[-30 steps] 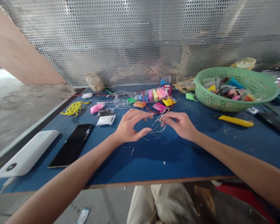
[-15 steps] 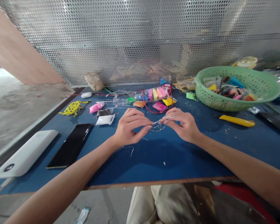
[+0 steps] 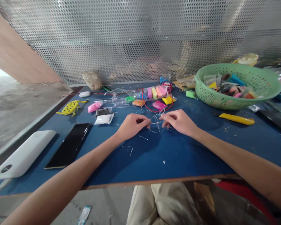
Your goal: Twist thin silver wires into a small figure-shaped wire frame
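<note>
A bent, thin silvery wire frame (image 3: 157, 122) with several loops is held up between my two hands over the blue tabletop. My left hand (image 3: 133, 125) pinches its left side between thumb and fingers. On the opposite side, my right hand (image 3: 178, 121) grips the wire with thumb and fingertips. Loose wire pieces (image 3: 131, 150) lie on the table below my left hand. Beyond the hands are small packets of coloured clay: magenta (image 3: 159, 105), yellow (image 3: 169, 100) and orange (image 3: 138, 102), with straight wires (image 3: 110, 102) to their left.
At the right stands a green basket (image 3: 236, 101) full of packets, with a yellow utility knife (image 3: 236, 118) before it. A phone (image 3: 69, 145), a white power bank (image 3: 25, 154) and a spotted yellow toy (image 3: 71, 107) lie left. A perforated metal panel (image 3: 131, 40) closes the back.
My fingers have shifted on the wire frame, and it now shows more spread out between them. Both hands have turned slightly; the view has moved a little.
</note>
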Demonstrator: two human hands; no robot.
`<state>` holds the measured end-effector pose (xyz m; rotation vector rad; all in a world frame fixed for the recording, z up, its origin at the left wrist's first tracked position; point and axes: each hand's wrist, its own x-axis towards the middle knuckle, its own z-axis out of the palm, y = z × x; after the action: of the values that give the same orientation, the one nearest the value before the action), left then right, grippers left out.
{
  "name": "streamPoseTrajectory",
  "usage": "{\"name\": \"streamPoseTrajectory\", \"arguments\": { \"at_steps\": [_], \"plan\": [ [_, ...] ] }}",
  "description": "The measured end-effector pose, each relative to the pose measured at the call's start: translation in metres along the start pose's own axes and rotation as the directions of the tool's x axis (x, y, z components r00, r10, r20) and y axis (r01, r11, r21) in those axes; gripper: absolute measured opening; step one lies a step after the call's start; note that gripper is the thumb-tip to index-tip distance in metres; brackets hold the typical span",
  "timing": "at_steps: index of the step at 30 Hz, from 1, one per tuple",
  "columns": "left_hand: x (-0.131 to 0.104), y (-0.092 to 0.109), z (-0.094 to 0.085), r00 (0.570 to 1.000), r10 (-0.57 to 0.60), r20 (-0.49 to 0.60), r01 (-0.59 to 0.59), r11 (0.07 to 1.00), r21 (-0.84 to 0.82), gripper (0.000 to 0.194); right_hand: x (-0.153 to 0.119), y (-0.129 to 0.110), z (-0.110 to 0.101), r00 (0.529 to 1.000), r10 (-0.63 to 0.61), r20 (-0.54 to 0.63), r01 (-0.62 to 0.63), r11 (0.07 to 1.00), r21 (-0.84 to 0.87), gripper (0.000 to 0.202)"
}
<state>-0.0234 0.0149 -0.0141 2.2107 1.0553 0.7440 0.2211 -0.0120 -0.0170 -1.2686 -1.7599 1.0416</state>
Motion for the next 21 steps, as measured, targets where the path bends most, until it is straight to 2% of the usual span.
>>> {"name": "streamPoseTrajectory", "arguments": {
  "at_steps": [3,6,12,15,18,21],
  "plan": [
    [0.0,-0.002,-0.001,1.0,-0.017,-0.011,0.018,0.997,0.077,0.034,0.004,0.005,-0.009,0.991,-0.092,-0.098,0.066,0.969,-0.237,0.046],
    [-0.001,-0.001,-0.003,0.998,0.008,-0.063,0.007,0.973,0.23,0.035,0.009,0.009,-0.02,0.976,-0.16,-0.146,0.103,0.934,-0.342,0.046],
    [-0.003,0.004,-0.009,0.992,0.008,-0.129,0.04,0.931,0.364,0.036,0.012,0.012,-0.027,0.974,-0.184,-0.135,0.122,0.92,-0.374,0.036],
    [-0.001,0.0,-0.01,0.986,0.082,-0.148,-0.017,0.919,0.393,0.034,0.011,0.012,-0.025,0.975,-0.19,-0.119,0.137,0.923,-0.359,0.036],
    [0.0,-0.005,-0.011,0.984,0.146,-0.107,-0.092,0.914,0.395,0.025,0.011,0.01,-0.024,0.979,-0.176,-0.107,0.13,0.931,-0.341,0.038],
    [0.001,-0.008,-0.011,0.989,0.144,0.022,-0.141,0.909,0.392,0.019,0.009,0.008,-0.023,0.982,-0.171,-0.081,0.136,0.936,-0.325,0.037]
  ]
}}
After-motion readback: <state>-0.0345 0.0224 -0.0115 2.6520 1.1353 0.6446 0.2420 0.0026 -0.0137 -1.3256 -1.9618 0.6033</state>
